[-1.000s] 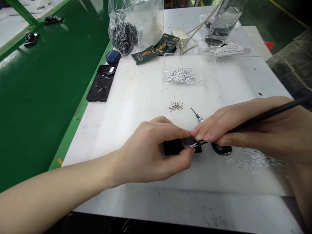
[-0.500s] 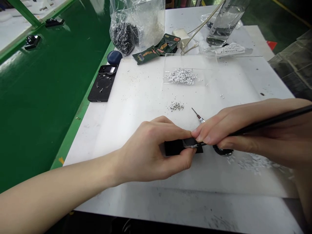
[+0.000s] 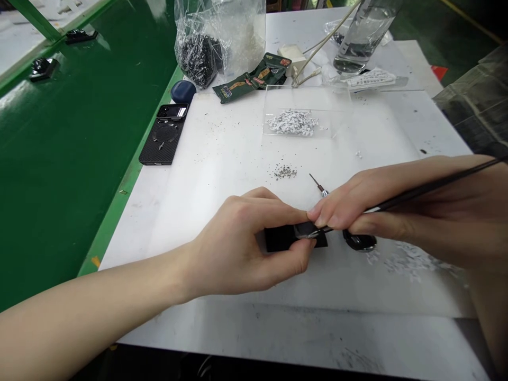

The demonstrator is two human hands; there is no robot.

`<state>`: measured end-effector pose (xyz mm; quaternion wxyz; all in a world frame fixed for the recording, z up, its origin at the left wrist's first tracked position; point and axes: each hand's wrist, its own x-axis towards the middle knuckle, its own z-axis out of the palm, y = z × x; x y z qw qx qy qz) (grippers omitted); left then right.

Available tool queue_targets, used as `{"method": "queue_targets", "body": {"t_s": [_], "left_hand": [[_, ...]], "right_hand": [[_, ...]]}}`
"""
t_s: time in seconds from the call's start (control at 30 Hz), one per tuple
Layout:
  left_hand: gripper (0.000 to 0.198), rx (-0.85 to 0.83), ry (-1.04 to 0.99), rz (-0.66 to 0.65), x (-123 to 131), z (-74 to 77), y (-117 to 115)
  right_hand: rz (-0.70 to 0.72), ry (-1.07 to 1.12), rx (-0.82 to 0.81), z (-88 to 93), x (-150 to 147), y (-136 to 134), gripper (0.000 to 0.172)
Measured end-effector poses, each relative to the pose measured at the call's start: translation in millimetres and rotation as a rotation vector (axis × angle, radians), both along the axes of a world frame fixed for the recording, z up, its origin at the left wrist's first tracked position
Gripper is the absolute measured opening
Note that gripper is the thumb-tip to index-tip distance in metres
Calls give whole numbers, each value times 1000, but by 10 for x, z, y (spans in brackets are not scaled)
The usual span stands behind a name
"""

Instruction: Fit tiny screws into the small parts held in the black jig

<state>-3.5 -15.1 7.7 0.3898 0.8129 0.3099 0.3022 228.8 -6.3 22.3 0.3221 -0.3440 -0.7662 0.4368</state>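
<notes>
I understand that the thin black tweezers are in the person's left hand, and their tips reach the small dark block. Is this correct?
Not quite: the head view shows the black tweezers in the right hand, not the left hand. Their tips do reach the small dark block.

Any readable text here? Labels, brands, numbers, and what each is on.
Nothing can be read for certain.
Green foil sachet: printed words and graphics, too small to read.
White printed slip: rows of print, too small and blurred to read.
Black piece in the left hand: no marking shows.
Black tweezers in the right hand: no marking shows.
</notes>
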Motion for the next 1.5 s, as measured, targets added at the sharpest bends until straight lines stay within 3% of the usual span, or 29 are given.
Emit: {"method": "queue_targets", "body": {"t_s": [0.67, 1.5], "left_hand": [[18, 21, -16, -10, -10, -7, -8], [11, 15, -19, -18, -7, -8, -13]], "right_hand": [[12, -13, -2, 3, 21, 34, 15], [15, -12, -11, -13, 27, 41, 15]]}}
